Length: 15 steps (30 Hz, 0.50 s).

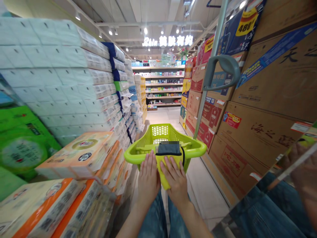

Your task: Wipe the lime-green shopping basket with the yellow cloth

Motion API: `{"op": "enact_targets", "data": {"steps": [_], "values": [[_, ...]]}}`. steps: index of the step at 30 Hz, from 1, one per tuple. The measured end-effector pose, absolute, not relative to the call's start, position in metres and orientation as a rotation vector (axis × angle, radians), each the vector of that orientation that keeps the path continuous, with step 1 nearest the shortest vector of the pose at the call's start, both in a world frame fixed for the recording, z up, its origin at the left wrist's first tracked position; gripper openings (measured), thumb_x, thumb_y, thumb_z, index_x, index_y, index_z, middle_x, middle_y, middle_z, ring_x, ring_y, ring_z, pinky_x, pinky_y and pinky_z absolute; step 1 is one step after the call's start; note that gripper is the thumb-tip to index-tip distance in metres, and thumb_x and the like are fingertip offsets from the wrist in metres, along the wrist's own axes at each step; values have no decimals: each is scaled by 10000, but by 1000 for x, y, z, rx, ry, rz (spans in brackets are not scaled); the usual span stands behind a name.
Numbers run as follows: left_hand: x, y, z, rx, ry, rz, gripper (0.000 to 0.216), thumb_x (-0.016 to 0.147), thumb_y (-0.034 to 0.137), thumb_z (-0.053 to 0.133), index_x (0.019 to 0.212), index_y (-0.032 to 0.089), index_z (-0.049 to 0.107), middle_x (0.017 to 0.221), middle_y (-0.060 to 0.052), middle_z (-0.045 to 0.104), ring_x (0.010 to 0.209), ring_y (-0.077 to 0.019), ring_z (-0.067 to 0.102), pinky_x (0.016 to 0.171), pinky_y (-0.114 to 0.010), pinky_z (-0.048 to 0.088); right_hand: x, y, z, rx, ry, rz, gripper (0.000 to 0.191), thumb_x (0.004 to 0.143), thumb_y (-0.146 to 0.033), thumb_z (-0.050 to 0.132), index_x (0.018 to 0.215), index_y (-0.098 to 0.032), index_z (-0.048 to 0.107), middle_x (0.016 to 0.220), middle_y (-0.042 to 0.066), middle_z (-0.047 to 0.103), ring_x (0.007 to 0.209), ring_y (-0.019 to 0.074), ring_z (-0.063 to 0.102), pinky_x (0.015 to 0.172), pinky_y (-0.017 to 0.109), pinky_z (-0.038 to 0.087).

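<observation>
A lime-green plastic shopping cart basket [195, 148] stands in front of me in a store aisle. My left hand [148, 177] lies flat against the near wall of the cart, fingers stretched upward toward the rim. My right hand [176, 180] lies beside it, fingers spread on the same green wall. Just above my fingertips a dark grey pad [168, 148] sits on the cart's near rim. A black cord hangs at its right side. Neither hand holds anything. My jeans-clad legs show below the hands.
Stacked tissue packs [64, 79] wall the left side, with orange packs [81, 152] and green packs [22, 138] lower down. Brown cardboard boxes [267, 99] line the right. A grey pole with a handle [223, 72] rises right of the cart. The tiled aisle [163, 115] runs toward far shelves.
</observation>
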State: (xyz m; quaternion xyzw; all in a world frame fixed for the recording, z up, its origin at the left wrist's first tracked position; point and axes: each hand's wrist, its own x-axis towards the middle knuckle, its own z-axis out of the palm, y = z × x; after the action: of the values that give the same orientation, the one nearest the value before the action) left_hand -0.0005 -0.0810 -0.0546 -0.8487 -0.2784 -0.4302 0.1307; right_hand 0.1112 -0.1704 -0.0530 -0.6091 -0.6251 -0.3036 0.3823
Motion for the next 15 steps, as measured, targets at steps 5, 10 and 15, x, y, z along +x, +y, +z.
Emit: {"op": "enact_targets", "data": {"steps": [5,10,15], "values": [[2,-84,-50,-2475,-805,-1250,734,900,109,449,1562,91,132,1561,-165,374,1497,-269,241,1181,-446,288,163,-188,-62,-1618,-1326,-783,617,919,-135,421,1524,-225,343,1534,113,435,1476,280,293,1180,569,227],[4,-85,-50,-2475,-809,-1290,735,899,112,448,1562,92,131,1561,-167,374,1496,-271,243,1176,-444,298,150,-183,-61,-1631,-1168,-731,620,919,-146,391,1532,-216,325,1546,113,416,1486,292,265,1163,601,250],[1,-84,-52,-2473,-799,-1278,706,904,96,400,1561,89,139,1560,-165,377,1507,-260,209,1177,-442,297,103,-166,-52,-1602,-1481,-773,626,902,-82,359,1517,-197,361,1503,63,487,1490,224,261,1225,491,160]]}}
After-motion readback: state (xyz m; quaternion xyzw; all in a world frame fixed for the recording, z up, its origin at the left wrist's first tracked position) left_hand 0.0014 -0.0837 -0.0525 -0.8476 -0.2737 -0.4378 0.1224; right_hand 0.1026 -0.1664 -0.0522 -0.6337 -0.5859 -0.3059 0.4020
